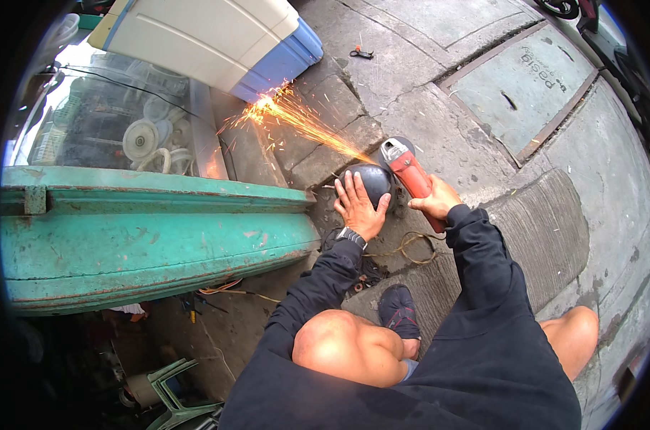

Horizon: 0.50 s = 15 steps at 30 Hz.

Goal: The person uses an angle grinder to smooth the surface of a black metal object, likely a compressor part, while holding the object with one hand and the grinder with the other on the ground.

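My right hand (439, 201) is wrapped around the body of a red angle grinder (410, 174) with a silver head. The grinder's disc end is at the edge of a shiny black dome-shaped piece (372, 179) low over the pavement. Bright orange sparks (307, 120) stream from there toward the upper left. On the dome, my left hand (360, 206) lies flat with its fingers spread, pressing from the near left side. A watch is on that wrist. The contact between disc and piece is partly hidden by the grinder head.
Left of my arms stands a worn green bench-like ledge (160, 244). Beyond it are a glass case (117, 115) of parts and a white and blue box (217, 39), which the sparks reach. A coiled cable (416, 247) lies near my shoe (398, 312). A metal cover (522, 89) sits in the pavement.
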Motion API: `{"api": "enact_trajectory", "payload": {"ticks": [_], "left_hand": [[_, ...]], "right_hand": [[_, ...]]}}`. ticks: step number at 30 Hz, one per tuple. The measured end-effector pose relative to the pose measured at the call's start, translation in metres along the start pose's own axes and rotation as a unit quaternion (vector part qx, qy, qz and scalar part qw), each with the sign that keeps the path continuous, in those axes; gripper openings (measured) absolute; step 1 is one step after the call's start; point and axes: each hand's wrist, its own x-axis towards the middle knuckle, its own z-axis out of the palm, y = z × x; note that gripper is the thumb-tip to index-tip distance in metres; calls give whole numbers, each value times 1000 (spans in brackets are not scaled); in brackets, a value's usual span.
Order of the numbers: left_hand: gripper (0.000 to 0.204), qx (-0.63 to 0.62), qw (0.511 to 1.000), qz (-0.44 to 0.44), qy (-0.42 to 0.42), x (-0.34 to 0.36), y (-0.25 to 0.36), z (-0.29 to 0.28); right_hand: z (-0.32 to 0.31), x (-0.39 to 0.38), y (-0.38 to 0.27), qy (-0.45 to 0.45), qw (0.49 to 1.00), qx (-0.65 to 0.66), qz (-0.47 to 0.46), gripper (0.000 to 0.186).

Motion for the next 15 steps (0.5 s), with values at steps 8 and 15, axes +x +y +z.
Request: {"api": "enact_trajectory", "payload": {"ticks": [8,15], "left_hand": [[99,1,1000,-2,-6,0,-2,0],[97,4,1000,2,8,0,-1,1]], "right_hand": [[-2,5,-4,-2,1000,17,-13,83],[-7,-23,10,18,1000,12,-11,83]]}}
